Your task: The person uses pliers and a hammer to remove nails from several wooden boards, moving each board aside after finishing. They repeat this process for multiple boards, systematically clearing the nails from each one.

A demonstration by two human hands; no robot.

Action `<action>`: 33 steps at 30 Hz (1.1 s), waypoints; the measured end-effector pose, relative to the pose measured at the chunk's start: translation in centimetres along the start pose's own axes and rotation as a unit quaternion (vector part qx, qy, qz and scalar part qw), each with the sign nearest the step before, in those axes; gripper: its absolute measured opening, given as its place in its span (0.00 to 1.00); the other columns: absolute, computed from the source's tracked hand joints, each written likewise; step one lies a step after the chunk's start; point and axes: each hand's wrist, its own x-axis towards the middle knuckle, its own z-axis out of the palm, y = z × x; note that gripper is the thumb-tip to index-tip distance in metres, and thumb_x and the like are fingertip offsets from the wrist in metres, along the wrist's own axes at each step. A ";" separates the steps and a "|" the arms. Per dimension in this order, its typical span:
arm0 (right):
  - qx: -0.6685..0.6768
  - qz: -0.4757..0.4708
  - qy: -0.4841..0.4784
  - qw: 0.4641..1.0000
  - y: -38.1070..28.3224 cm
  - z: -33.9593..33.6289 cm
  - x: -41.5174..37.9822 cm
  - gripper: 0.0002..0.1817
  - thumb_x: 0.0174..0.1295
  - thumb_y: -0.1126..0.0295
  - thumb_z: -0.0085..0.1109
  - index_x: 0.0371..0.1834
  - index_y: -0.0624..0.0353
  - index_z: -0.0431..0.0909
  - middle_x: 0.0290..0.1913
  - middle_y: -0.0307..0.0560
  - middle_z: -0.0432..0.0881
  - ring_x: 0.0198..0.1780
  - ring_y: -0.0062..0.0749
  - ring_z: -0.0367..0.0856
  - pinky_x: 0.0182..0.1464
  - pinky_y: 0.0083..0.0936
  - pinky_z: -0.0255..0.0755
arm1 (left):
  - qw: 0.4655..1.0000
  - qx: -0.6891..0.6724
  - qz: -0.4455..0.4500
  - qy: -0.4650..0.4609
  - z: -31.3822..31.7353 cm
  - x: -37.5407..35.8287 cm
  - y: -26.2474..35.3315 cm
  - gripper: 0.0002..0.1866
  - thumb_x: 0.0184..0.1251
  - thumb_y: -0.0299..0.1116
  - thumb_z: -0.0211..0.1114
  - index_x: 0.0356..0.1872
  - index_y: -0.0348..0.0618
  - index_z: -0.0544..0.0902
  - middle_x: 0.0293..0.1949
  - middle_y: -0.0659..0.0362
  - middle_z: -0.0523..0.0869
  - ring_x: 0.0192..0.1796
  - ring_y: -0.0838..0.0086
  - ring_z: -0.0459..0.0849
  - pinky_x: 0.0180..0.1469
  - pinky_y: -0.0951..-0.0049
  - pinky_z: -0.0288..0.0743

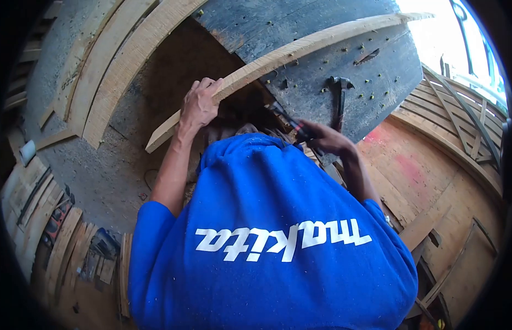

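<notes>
My left hand (200,103) is closed round the edge of a long curved wooden piece (300,50), near its lower left end. The piece slants up to the right across a dark board (322,25). In my right hand (328,138) is a slim dark tool (289,120) with a red detail, its tip pointing up and left towards the wood; its exact kind is hard to make out. The fingers of that hand are wrapped round the handle, partly in shadow. A hammer (339,99) lies on the dark board, just above my right hand.
Several curved planks (116,71) lie at the upper left. Small pegs or screws dot the dark board. Wooden offcuts (63,242) and a blue and black power tool (106,243) are at the lower left. Plywood sheets (426,170) and a slatted wooden frame (459,110) are on the right.
</notes>
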 end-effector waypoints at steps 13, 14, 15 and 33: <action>0.213 0.062 0.124 0.967 -4.7 2.7 -1.7 0.45 0.57 0.82 0.58 0.83 0.59 0.58 0.56 0.48 0.81 0.57 0.30 0.82 0.62 0.29 0.75 | 0.996 -0.040 0.033 -0.078 -0.9 1.7 -2.3 0.33 0.61 0.30 0.74 0.71 0.45 0.80 0.60 0.50 0.84 0.59 0.49 0.81 0.66 0.55 0.77; 0.255 0.061 0.131 0.956 -5.3 2.7 -1.9 0.45 0.57 0.83 0.58 0.83 0.60 0.58 0.56 0.47 0.81 0.57 0.29 0.82 0.62 0.28 0.75 | 0.996 -0.033 0.044 -0.068 -0.9 1.8 -2.4 0.33 0.62 0.30 0.73 0.72 0.45 0.79 0.60 0.50 0.84 0.60 0.49 0.81 0.66 0.54 0.77; 0.255 0.062 0.132 0.956 -5.2 2.5 -1.9 0.45 0.57 0.83 0.58 0.83 0.60 0.58 0.56 0.47 0.81 0.57 0.29 0.82 0.62 0.28 0.75 | 0.996 -0.026 0.055 -0.058 -0.7 2.1 -2.3 0.34 0.62 0.30 0.72 0.73 0.45 0.78 0.61 0.49 0.83 0.60 0.48 0.81 0.66 0.54 0.77; -0.276 0.036 0.462 0.842 0.6 0.2 2.0 0.44 0.63 0.76 0.67 0.84 0.44 0.62 0.54 0.59 0.73 0.52 0.59 0.79 0.53 0.49 0.76 | 0.992 -0.055 0.025 -0.111 -2.6 2.6 -1.0 0.36 0.60 0.30 0.74 0.73 0.45 0.78 0.59 0.48 0.86 0.61 0.47 0.80 0.67 0.55 0.73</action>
